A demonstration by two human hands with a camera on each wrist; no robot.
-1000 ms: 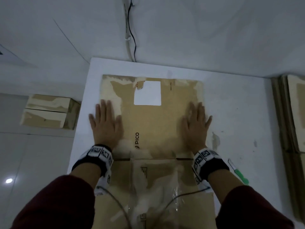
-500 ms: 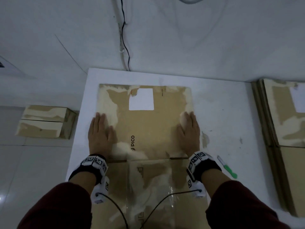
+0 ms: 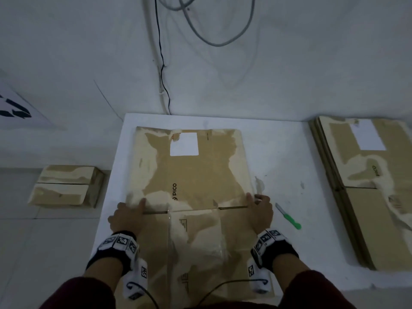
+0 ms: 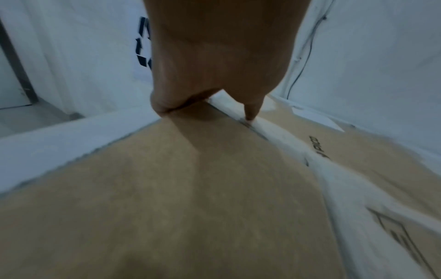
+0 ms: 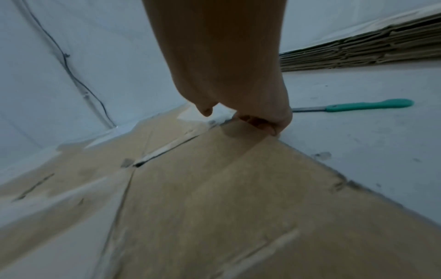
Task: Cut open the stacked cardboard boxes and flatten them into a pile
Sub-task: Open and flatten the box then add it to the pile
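A flattened brown cardboard box (image 3: pixel 200 179) with a white label and "PICO" print lies on the white table (image 3: pixel 289 152). My left hand (image 3: pixel 128 214) grips its left edge at the slot between the panels, thumb on top and fingers curled at the edge; the left wrist view shows this left hand (image 4: pixel 205 111) pinching the cardboard (image 4: pixel 190 188). My right hand (image 3: pixel 259 208) grips the right edge the same way. In the right wrist view the right hand (image 5: pixel 238 119) curls its fingers over the cardboard (image 5: pixel 214 188) edge. A green-handled knife (image 3: pixel 289 217) (image 5: pixel 367 105) lies just right of it.
A pile of flattened boxes (image 3: pixel 367 186) (image 5: pixel 358 49) lies at the table's right end. Two unopened boxes (image 3: pixel 64 186) are stacked on the floor to the left. Cables (image 3: pixel 162 63) hang down the wall behind the table.
Both hands slid back from lying flat on the far panel to the box's side edges at the slots, and their fingers now curl round those edges.
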